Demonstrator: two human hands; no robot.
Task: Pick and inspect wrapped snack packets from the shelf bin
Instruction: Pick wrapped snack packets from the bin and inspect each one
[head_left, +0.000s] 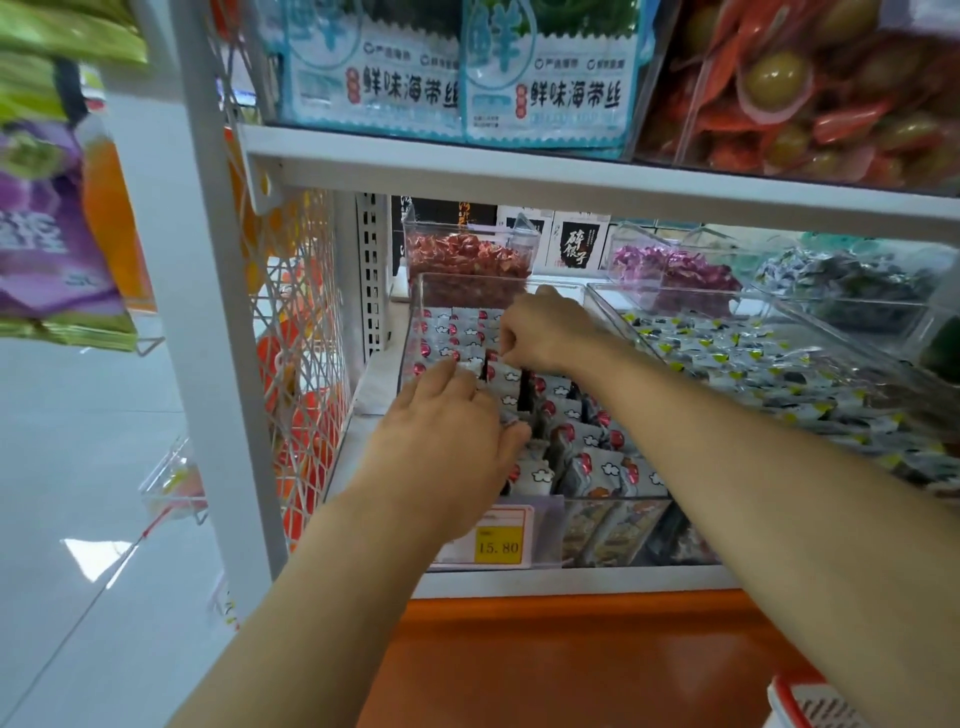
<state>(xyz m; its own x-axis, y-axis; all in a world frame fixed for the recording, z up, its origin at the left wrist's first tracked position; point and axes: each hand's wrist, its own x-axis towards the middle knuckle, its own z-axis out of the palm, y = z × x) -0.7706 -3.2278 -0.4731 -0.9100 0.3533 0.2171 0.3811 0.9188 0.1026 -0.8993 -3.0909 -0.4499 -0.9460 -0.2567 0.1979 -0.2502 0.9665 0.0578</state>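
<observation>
Shop shelf (571, 176) with clear bin (613, 512) of red-and-white snack packets (582, 457). Left hand (441, 441) spread over near rows, fingers curled among packets, hold unclear. Right hand (545, 332) farther back, closed, pinching one packet's top edge. Likely risk: neighbouring packets dragged up and tipped out of their rows, given the tight packing.

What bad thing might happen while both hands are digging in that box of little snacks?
The left hand and right hand are both among the tightly packed packets, so pulling one may drag its neighbours out of line. The clear bin might also slide on the shelf.
</observation>
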